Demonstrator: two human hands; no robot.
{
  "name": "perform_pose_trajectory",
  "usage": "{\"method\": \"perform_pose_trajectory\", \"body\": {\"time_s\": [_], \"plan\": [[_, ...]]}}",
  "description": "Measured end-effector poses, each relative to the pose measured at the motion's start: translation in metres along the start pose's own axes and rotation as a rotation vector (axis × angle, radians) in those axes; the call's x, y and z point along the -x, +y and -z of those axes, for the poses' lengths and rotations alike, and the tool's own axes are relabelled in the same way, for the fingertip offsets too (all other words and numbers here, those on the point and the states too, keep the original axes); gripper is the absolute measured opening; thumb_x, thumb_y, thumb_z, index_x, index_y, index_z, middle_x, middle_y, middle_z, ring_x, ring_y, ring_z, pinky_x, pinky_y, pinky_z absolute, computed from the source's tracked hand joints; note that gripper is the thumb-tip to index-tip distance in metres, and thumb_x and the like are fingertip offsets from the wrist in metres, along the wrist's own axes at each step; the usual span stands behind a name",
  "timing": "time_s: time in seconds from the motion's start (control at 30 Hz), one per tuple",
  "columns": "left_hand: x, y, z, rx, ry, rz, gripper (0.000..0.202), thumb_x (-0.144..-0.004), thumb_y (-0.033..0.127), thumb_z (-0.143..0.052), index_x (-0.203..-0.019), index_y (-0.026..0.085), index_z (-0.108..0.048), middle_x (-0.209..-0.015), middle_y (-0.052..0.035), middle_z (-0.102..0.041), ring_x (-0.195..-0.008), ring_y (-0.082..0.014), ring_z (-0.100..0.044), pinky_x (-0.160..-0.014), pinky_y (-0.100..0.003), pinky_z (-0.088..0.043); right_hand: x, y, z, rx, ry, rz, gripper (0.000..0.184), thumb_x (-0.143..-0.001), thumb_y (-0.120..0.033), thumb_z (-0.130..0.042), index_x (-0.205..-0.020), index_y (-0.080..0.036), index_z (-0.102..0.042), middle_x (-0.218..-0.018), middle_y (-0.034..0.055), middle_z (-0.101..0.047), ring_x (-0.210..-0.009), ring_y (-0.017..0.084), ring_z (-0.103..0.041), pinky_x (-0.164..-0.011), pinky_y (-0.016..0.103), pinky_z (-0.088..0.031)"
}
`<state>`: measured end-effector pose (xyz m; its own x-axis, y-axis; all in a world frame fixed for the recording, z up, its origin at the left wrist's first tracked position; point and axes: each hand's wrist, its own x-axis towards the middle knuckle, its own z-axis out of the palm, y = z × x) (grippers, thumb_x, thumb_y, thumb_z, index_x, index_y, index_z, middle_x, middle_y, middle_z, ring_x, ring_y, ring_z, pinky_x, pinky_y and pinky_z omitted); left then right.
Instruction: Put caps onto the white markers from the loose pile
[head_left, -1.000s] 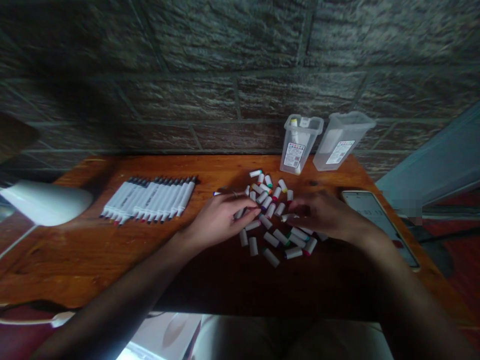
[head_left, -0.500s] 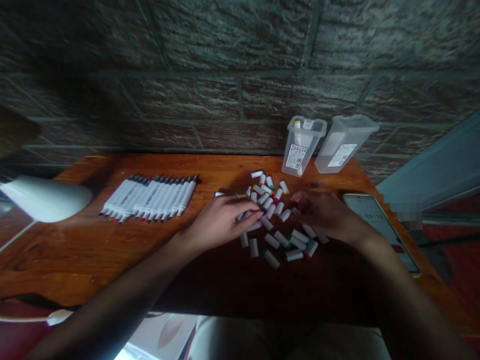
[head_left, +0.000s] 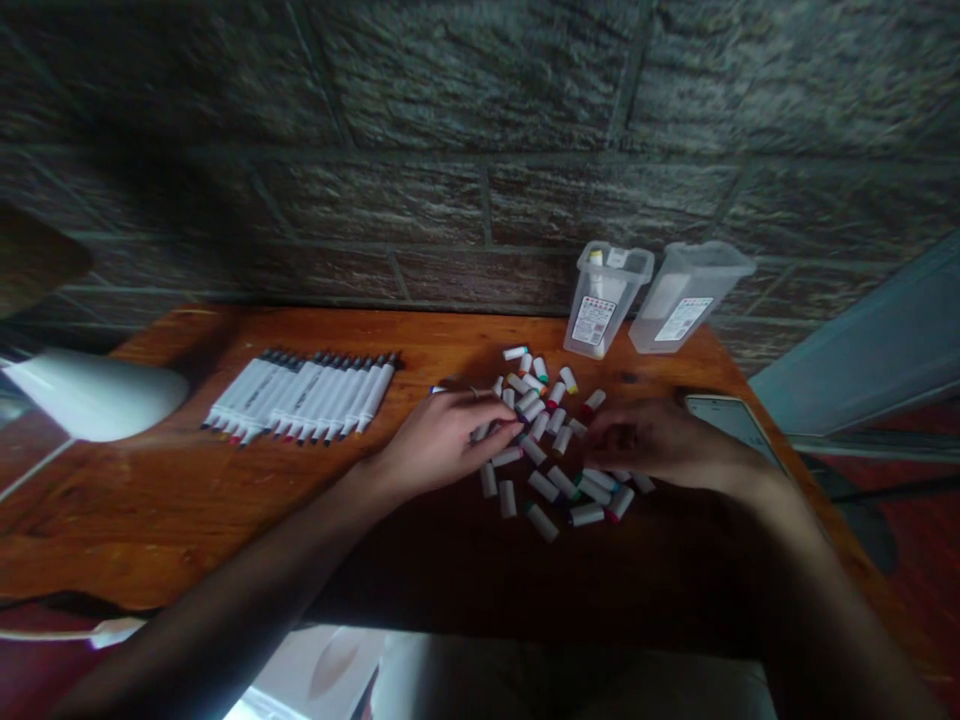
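Small white marker caps (head_left: 543, 485) with coloured ends lie scattered in a loose pile between my hands. My left hand (head_left: 450, 430), with a ring on one finger, rests at the pile's left side. Its thumb and forefinger are pinched together over the caps, and what lies between them is hidden. On the right side, my right hand (head_left: 649, 438) hovers low over the caps, fingers loosely bent and a little apart in shadow. A red-ended cap (head_left: 592, 402) lies just beyond its fingertips, apart from them.
White markers (head_left: 300, 395) lie in a close row on the left of the wooden table (head_left: 150, 520). Two clear plastic boxes (head_left: 607, 310) stand by the brick wall; one holds a yellow-ended piece. A phone (head_left: 727, 420) lies at right, a white lamp (head_left: 101, 395) at left.
My right hand has come off the red-ended cap, which now lies free, and has shifted slightly down towards me. Nearby caps have moved a little. My left hand has barely moved.
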<state>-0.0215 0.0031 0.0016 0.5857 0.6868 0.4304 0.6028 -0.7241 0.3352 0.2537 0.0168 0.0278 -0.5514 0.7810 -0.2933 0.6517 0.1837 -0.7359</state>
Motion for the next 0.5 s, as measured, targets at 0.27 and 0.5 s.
{"method": "perform_pose_trajectory", "body": {"time_s": [0.27, 0.5], "plan": [[0.000, 0.000, -0.002, 0.014, -0.024, -0.028, 0.018, -0.097, 0.028, -0.056, -0.093, 0.019, -0.071, -0.090, -0.0018, -0.073, -0.084, -0.0151, -0.067, -0.077, -0.025, -0.048, -0.003, 0.003, -0.007, 0.132, 0.023, 0.060, 0.021, -0.090, -0.037, -0.060, -0.095, -0.021, -0.073, -0.076, 0.0005, -0.069, -0.062, 0.012, -0.057, -0.055, 0.024, -0.040], [0.000, -0.001, 0.000, 0.000, -0.018, -0.022, 0.019, -0.097, 0.030, -0.056, -0.094, 0.019, -0.071, -0.088, -0.0016, -0.073, -0.080, -0.0143, -0.067, -0.074, -0.025, -0.049, -0.004, 0.001, -0.011, 0.052, 0.017, 0.090, 0.019, -0.088, -0.040, -0.064, -0.096, -0.024, -0.071, -0.072, -0.0013, -0.067, -0.058, 0.012, -0.058, -0.051, 0.024, -0.042]]}}
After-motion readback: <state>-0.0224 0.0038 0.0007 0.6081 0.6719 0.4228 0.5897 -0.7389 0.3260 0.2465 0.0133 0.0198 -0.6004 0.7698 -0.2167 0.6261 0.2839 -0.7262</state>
